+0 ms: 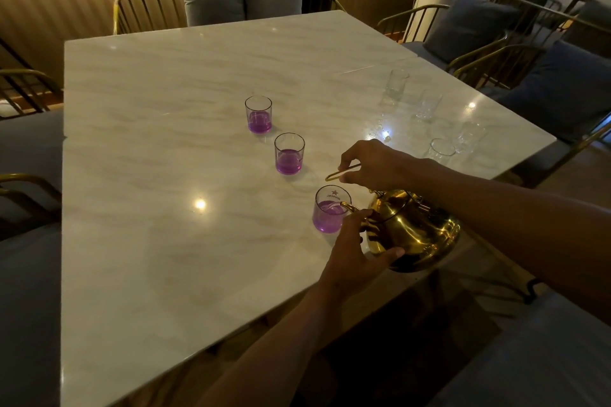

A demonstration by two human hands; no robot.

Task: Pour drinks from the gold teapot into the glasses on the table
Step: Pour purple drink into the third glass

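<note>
- Because polished and veined like marble, slick and hard underfoot for glass: marble table, spread wide beyond both hands, fingers working near its near-right edge.
- Probably heavy with liquid and slippery on its mirror finish: gold teapot, tilted spout-down, cradled between the two hands. Best held at the thin handle above and steadied low on the belly.
- Closed around the teapot's wire handle, thumb and fingers pinching it: right hand, directly above the pot.
- Cupped against the pot's front and underside, fingers spread and partly curled, thumb along the lower belly: left hand.
- Fragile, light, easily tipped by a nudge from the spout: nearest glass, just beyond the left fingertips, purple liquid inside, spout over its rim.
- Likewise brittle, partly filled with purple: two more glasses, lined up well beyond the fingers.
- Faint, clear, seemingly empty: several tumblers, past the right knuckles.
</note>
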